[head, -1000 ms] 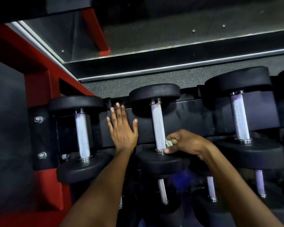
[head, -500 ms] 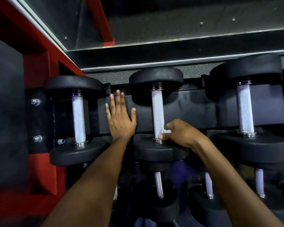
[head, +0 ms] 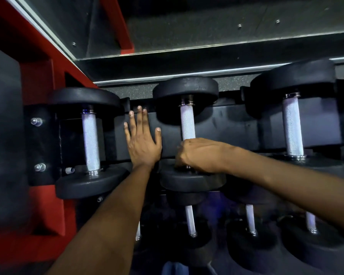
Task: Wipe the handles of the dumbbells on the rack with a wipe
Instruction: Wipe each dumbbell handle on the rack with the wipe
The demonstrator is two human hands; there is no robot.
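Three black dumbbells with knurled silver handles lie across the top tier of the rack [head: 226,126]. My right hand [head: 199,153] is wrapped round the near end of the middle dumbbell's handle [head: 187,122], just above its front head. The wipe is hidden inside that grip. My left hand [head: 142,139] rests flat, fingers spread, on the black rack panel between the left dumbbell's handle [head: 90,141] and the middle one. The right dumbbell's handle [head: 292,126] is untouched.
A red frame post [head: 40,100] and bolted black bracket [head: 38,143] close off the rack's left end. A lower tier holds several more dumbbells [head: 250,221] under my arms. A dark shelf edge [head: 207,56] runs above.
My right hand has rolled further over the middle handle, so the white wipe seen earlier is now covered. The view has shifted closer. My left hand stays on the panel.
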